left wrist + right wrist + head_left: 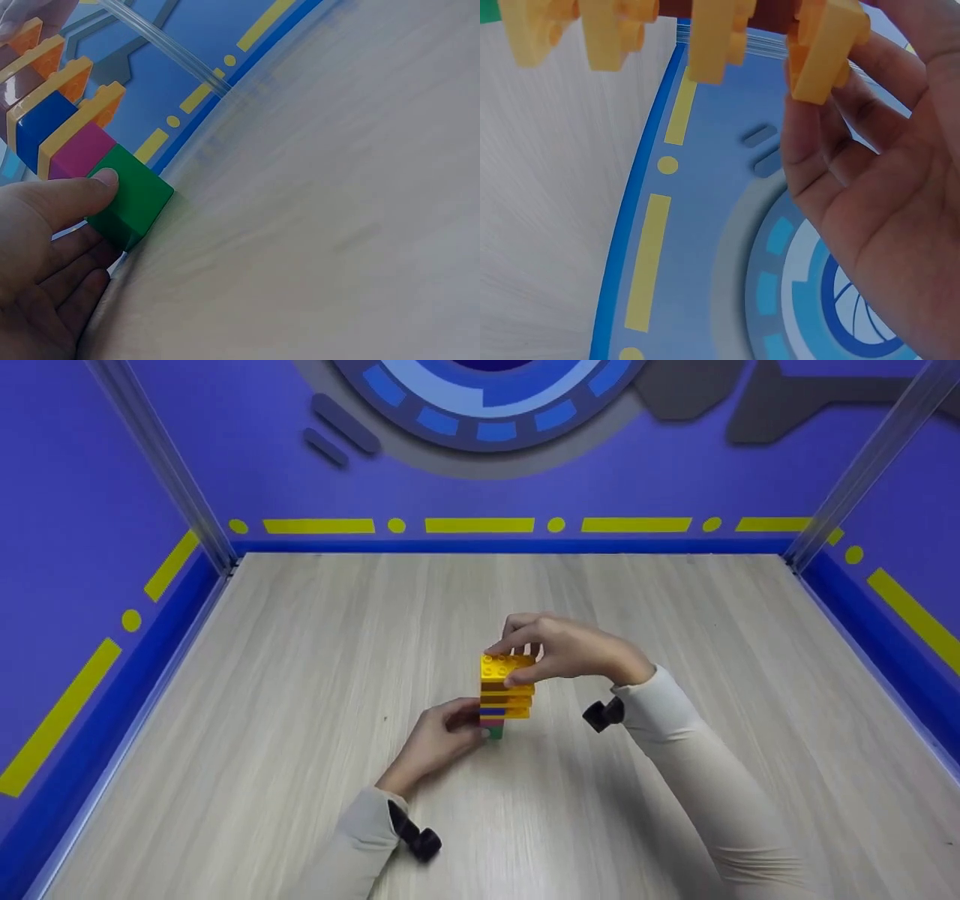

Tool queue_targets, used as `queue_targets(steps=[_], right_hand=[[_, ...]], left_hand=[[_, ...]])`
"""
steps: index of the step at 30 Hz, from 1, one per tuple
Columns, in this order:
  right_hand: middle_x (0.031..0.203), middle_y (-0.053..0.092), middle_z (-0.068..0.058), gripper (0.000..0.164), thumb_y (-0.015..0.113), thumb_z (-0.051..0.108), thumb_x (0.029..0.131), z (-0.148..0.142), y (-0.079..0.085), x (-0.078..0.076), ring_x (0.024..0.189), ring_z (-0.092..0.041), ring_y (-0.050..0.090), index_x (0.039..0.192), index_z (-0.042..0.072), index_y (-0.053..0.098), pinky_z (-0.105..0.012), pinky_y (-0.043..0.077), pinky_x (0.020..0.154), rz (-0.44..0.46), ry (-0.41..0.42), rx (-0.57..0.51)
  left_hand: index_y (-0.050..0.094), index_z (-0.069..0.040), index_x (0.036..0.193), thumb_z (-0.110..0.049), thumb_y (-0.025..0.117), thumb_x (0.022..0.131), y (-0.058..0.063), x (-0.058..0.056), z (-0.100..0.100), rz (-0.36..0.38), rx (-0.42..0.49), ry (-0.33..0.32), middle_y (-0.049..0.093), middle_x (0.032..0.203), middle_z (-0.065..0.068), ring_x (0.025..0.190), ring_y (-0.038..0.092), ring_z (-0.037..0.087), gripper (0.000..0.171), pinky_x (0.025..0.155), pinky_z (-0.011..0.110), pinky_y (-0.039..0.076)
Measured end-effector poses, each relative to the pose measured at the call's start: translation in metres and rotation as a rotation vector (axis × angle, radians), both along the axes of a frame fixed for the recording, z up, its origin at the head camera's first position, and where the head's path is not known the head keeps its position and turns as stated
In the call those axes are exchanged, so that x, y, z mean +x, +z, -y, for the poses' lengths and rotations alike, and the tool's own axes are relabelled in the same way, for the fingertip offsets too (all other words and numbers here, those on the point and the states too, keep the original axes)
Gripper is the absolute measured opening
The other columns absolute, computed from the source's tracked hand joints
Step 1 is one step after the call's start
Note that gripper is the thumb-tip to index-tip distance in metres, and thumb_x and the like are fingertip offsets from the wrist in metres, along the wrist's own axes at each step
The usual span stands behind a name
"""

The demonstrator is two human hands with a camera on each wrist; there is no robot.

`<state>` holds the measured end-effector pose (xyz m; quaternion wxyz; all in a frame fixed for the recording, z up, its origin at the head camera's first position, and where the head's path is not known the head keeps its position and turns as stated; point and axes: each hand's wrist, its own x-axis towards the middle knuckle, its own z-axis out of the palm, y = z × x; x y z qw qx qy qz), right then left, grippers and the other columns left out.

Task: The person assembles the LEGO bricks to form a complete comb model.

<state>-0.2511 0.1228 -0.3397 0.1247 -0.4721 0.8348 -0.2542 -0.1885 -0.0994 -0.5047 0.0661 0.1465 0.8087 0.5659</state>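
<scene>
A tower of toy building bricks stands on the table in front of me. Its green brick point(139, 195) is lowest, with a magenta brick point(81, 152) above it. Higher up come a blue brick point(45, 129) and brown ones point(22, 86), with thin yellow plates between them that jut out to the right. My left hand point(441, 739) holds the base, its thumb on the green brick and fingers behind. At the top, my right hand point(574, 649) pinches the uppermost yellow plate point(493, 667), whose studs show. Whether that plate is fully seated cannot be made out.
A pale wood-grain table point(315, 660) lies under the tower. Blue panels with yellow dashes point(480, 525) wall it at the back and sides, with clear corner posts point(169, 472). A small black camera point(604, 714) is strapped at each wrist.
</scene>
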Motion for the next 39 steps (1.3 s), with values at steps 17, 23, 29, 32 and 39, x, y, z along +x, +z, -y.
queue_targets(steps=[17,23,29,32,39], right_hand=[[0.113,0.067,-0.001,0.03,0.071,0.027,0.087,-0.02,-0.023,-0.005,0.101,-0.017,0.059,0.115,0.014,0.069,-0.033,0.053,0.081,-0.002,-0.153,-0.236],[0.109,0.07,-0.003,0.023,0.07,0.023,0.088,-0.026,-0.041,-0.014,0.099,-0.017,0.063,0.106,0.009,0.07,-0.036,0.053,0.089,-0.103,-0.234,-0.396],[0.118,0.064,-0.008,0.025,0.066,0.025,0.09,-0.032,-0.058,-0.025,0.108,-0.022,0.06,0.105,0.007,0.072,-0.041,0.051,0.098,-0.139,-0.399,-0.447],[0.118,0.059,-0.01,0.026,0.064,0.024,0.091,-0.034,-0.066,-0.03,0.111,-0.023,0.058,0.108,0.005,0.069,-0.041,0.049,0.101,-0.078,-0.448,-0.499],[0.114,0.057,-0.015,0.025,0.062,0.018,0.093,-0.037,-0.08,-0.048,0.11,-0.024,0.058,0.111,0.001,0.064,-0.039,0.047,0.104,0.045,-0.562,-0.577]], left_hand=[[0.063,-0.009,0.125,-0.02,0.071,0.087,0.009,-0.009,-0.017,-0.039,-0.099,0.007,0.067,0.119,0.006,0.106,0.064,0.016,0.041,0.095,0.031,0.052],[0.063,-0.008,0.125,-0.02,0.068,0.089,0.012,-0.015,-0.026,-0.059,-0.121,0.006,0.068,0.117,0.006,0.105,0.064,0.016,0.038,0.095,0.032,0.052],[0.061,-0.004,0.127,-0.021,0.068,0.089,0.013,-0.02,-0.034,-0.066,-0.094,-0.002,0.069,0.115,0.009,0.101,0.064,0.018,0.042,0.09,0.033,0.054],[0.058,-0.004,0.131,-0.022,0.068,0.09,0.013,-0.023,-0.038,-0.04,-0.068,0.0,0.068,0.117,0.011,0.104,0.064,0.02,0.045,0.09,0.033,0.054],[0.049,-0.003,0.138,-0.016,0.068,0.09,0.012,-0.031,-0.045,-0.005,-0.004,0.059,0.066,0.12,0.013,0.106,0.065,0.023,0.054,0.091,0.03,0.054]])
